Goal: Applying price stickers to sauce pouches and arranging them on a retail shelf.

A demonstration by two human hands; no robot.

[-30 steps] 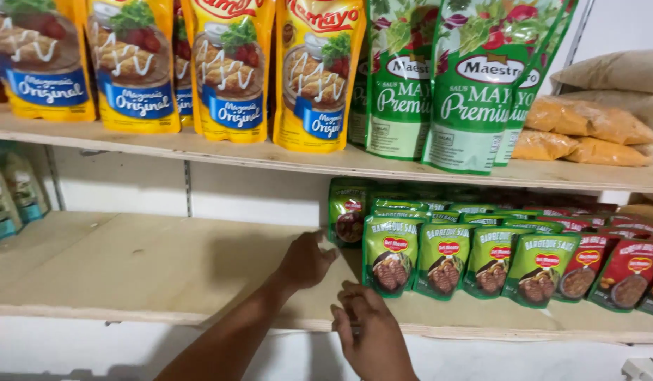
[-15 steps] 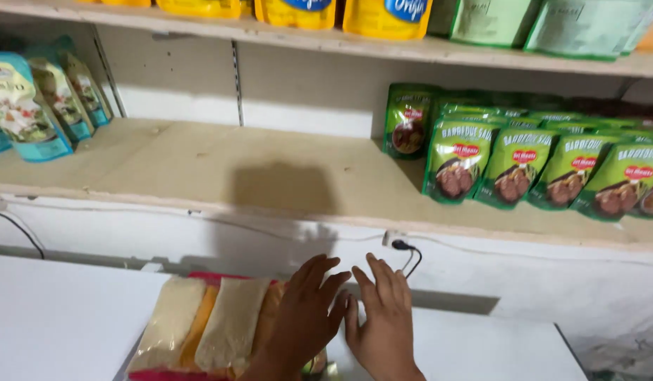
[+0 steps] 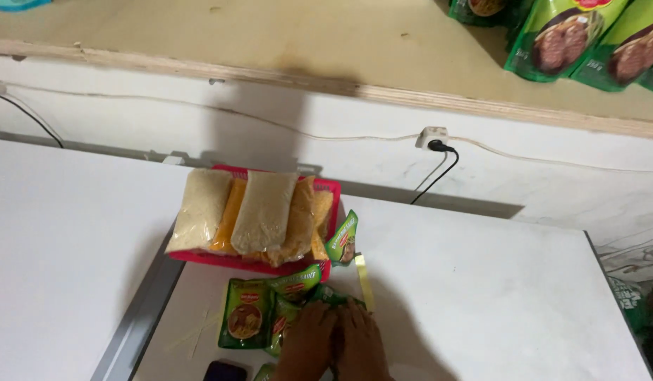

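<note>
Near edge of white table (image 3: 481,282): left hand (image 3: 309,346) and right hand (image 3: 362,346) flat on green foil sachets (image 3: 245,321), fingers spread, nothing clasped. Sachets likely light, soft, slippery; pinch by sealed edge. Red plastic basket (image 3: 326,187) just beyond.

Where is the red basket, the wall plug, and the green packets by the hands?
red basket (image 3: 231,260), head view, front rim.
wall plug (image 3: 435,145), head view, black plug body.
green packets (image 3: 246,313), head view, front of leftmost packet.
</note>
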